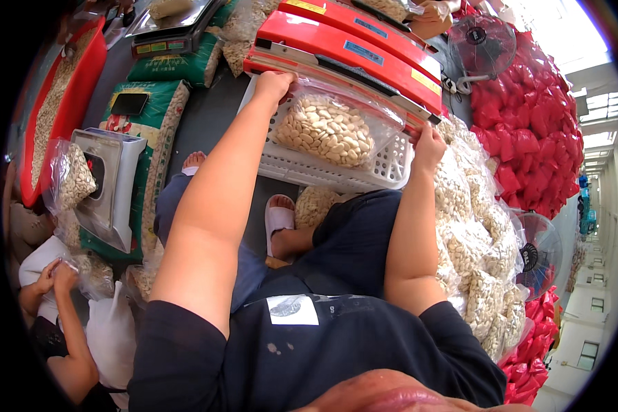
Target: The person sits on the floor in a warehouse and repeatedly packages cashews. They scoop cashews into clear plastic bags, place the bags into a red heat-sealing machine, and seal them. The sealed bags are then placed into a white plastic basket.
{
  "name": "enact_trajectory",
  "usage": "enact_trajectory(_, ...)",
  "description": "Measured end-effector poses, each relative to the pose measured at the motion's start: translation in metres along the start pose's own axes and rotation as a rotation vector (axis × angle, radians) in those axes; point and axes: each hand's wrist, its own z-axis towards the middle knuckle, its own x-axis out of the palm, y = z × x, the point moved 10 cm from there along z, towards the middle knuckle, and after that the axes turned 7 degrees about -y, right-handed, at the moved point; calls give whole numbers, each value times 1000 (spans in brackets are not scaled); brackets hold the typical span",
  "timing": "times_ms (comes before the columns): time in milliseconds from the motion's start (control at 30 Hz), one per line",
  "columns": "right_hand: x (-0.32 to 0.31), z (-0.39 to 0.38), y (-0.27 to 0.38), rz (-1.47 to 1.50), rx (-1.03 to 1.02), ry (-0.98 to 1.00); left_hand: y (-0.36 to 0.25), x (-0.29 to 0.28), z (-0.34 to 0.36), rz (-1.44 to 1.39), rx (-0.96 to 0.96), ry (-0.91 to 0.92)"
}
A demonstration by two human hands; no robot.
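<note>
A clear plastic bag of large white beans [325, 132] lies on an upturned-looking white perforated plastic crate [390, 170]. Its open end reaches to the jaw of a red bag sealer [350, 49] at the far side. My left hand [276, 86] pinches the bag's left top corner, close to the sealer's left end. At the opposite corner, my right hand [429, 145] is closed on the bag's edge beside the sealer's right end. The beans rest in the bag between my two hands.
Filled bean bags [477, 240] are heaped along my right, with red bags [525, 123] and fans [481, 44] beyond. At left are a scale [110, 178], green sacks [165, 130] and a long red tub of beans [62, 103]. Another person's hands [56, 276] work at lower left.
</note>
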Motion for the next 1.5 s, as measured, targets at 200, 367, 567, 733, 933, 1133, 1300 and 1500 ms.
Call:
enact_trajectory(200, 100, -83, 128, -518, -969, 270, 0, 0, 4, 25, 4, 27)
enact_trajectory(367, 155, -104, 83, -963, -841, 519, -4, -2, 13, -8, 180, 47)
enact_trajectory(567, 149, -105, 90, -927, -808, 535, 3, 4, 11, -68, 130, 53)
enact_trajectory(733, 151, -99, 86, -968, -789, 518, 6, 3, -3, -75, -111, 41)
enact_trajectory(933, 151, -94, 84, -976, -769, 474, 10, -4, -11, -36, -250, 86)
enact_trajectory(1133, 145, -96, 84, -886, -827, 396, 9, -5, -15, -41, -255, 113)
enact_trajectory(1300, 143, -98, 81, -844, -827, 404, 12, -5, -14, -95, -297, 113)
enact_trajectory(1500, 135, -102, 73, -613, -825, 662, 16, -3, -11, -108, -334, 139)
